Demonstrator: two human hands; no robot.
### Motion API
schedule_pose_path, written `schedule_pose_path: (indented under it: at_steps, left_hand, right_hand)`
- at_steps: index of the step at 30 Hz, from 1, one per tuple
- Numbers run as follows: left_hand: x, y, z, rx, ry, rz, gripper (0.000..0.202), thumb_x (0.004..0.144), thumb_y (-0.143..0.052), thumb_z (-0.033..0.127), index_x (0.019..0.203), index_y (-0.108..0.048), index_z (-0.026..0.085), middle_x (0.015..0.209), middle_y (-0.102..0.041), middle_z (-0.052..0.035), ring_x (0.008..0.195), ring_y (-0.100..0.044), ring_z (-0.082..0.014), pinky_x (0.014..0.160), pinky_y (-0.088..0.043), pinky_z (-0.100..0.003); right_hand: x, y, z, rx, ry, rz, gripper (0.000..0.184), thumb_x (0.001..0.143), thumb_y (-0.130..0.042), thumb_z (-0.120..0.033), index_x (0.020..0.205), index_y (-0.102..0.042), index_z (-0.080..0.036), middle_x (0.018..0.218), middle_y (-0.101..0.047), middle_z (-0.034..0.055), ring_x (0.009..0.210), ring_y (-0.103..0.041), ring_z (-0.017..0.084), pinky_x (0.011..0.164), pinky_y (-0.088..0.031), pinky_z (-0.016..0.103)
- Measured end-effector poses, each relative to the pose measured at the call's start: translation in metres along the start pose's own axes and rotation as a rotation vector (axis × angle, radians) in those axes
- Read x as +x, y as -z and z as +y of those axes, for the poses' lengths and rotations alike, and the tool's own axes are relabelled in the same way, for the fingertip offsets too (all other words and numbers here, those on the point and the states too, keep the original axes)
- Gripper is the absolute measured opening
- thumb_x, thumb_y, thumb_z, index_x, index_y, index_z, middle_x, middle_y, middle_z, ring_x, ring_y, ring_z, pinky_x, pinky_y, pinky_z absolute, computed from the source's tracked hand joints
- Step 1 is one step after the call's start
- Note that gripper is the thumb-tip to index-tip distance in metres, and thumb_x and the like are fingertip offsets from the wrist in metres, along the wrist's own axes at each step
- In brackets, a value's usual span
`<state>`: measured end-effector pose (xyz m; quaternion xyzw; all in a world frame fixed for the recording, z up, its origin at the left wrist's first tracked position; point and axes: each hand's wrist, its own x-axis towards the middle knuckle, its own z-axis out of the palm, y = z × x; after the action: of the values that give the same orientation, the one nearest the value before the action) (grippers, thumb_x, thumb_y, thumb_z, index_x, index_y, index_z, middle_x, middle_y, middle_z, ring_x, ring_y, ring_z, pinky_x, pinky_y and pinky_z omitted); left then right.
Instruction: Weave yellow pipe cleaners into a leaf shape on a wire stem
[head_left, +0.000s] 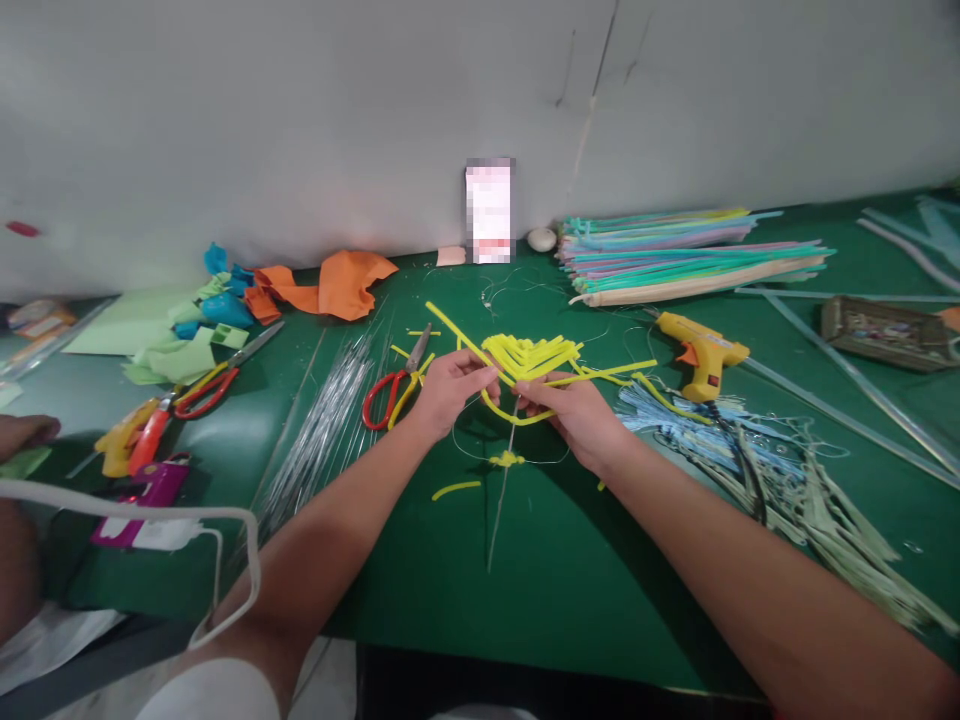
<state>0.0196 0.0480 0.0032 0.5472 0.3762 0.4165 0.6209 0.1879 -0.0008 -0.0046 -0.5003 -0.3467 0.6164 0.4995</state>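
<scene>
Some fingertips of the left hand (454,388) and right hand (577,412) are hidden where they meet the yellow chenille stems (534,355), so their exact hold cannot be read. The phone (490,210) has its screen blurred into blocks. The small pieces inside the brown tray (870,350) are too tiny to identify. The left edge cuts off a co-worker's hand (26,436) and the blurred white cable (150,508).

room over near green tabletop (600,600), scissors (413,366) blocking left, glue gun (703,352) blocking right
</scene>
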Motion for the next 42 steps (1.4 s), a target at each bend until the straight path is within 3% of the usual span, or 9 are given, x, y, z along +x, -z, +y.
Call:
schedule_pose_path:
  at_steps: [8, 12, 19, 28, 36, 42]
  left_hand:
    - [-0.001, 0.000, 0.006, 0.128, 0.049, 0.009, 0.023, 0.073, -0.074, 0.032, 0.071, -0.062, 0.013, 0.056, -0.065, -0.0014, 0.047, -0.058, -0.0100, 0.044, -0.042, -0.020]
    - [-0.001, -0.002, 0.009, 0.165, 0.043, 0.037, 0.025, 0.074, -0.073, 0.035, 0.068, -0.061, 0.014, 0.055, -0.064, -0.0002, 0.046, -0.057, -0.0094, 0.045, -0.043, -0.020]
    - [-0.002, -0.003, 0.008, 0.173, 0.043, 0.030, 0.024, 0.074, -0.073, 0.036, 0.070, -0.063, 0.014, 0.055, -0.065, -0.0005, 0.047, -0.058, -0.0102, 0.045, -0.043, -0.021]
    - [-0.001, -0.007, 0.012, 0.153, 0.075, 0.133, 0.025, 0.079, -0.067, 0.039, 0.072, -0.065, 0.015, 0.073, -0.070, -0.0043, 0.050, -0.061, -0.0098, 0.047, -0.042, -0.022]
    - [-0.003, -0.011, 0.021, -0.029, 0.106, 0.289, 0.023, 0.072, -0.075, 0.032, 0.077, -0.060, 0.015, 0.069, -0.068, -0.0013, 0.055, -0.064, -0.0105, 0.053, -0.045, -0.021]
    - [-0.006, -0.015, 0.029, -0.020, -0.024, 0.358, 0.030, 0.067, -0.078, 0.026, 0.075, -0.049, 0.018, 0.061, -0.066, 0.0012, 0.056, -0.065, -0.0126, 0.055, -0.048, -0.023]
  right_hand:
    - [0.002, 0.001, 0.003, -0.036, 0.017, -0.004, 0.026, 0.061, -0.082, -0.039, 0.063, -0.070, -0.016, 0.063, -0.065, 0.0027, 0.059, -0.056, 0.013, 0.060, -0.043, 0.029]
    - [0.001, 0.001, 0.001, -0.054, -0.024, -0.003, 0.028, 0.060, -0.082, -0.042, 0.063, -0.070, -0.017, 0.061, -0.064, 0.0019, 0.054, -0.054, 0.013, 0.052, -0.040, 0.028]
    - [0.003, 0.002, 0.003, -0.090, 0.007, 0.008, 0.028, 0.060, -0.081, -0.043, 0.063, -0.071, -0.017, 0.065, -0.066, 0.0036, 0.053, -0.053, 0.013, 0.051, -0.039, 0.029]
    - [0.003, 0.002, 0.003, -0.018, 0.040, 0.010, 0.027, 0.061, -0.082, -0.040, 0.061, -0.070, -0.016, 0.061, -0.066, 0.0032, 0.053, -0.053, 0.011, 0.052, -0.039, 0.027]
    - [0.000, -0.001, 0.001, 0.022, 0.108, -0.028, 0.022, 0.062, -0.082, -0.036, 0.060, -0.072, -0.017, 0.062, -0.068, 0.0035, 0.054, -0.053, 0.011, 0.056, -0.041, 0.028]
    - [-0.002, -0.001, 0.000, 0.011, 0.155, -0.053, 0.020, 0.066, -0.080, -0.036, 0.062, -0.073, -0.018, 0.062, -0.068, 0.0031, 0.055, -0.052, 0.011, 0.057, -0.043, 0.028]
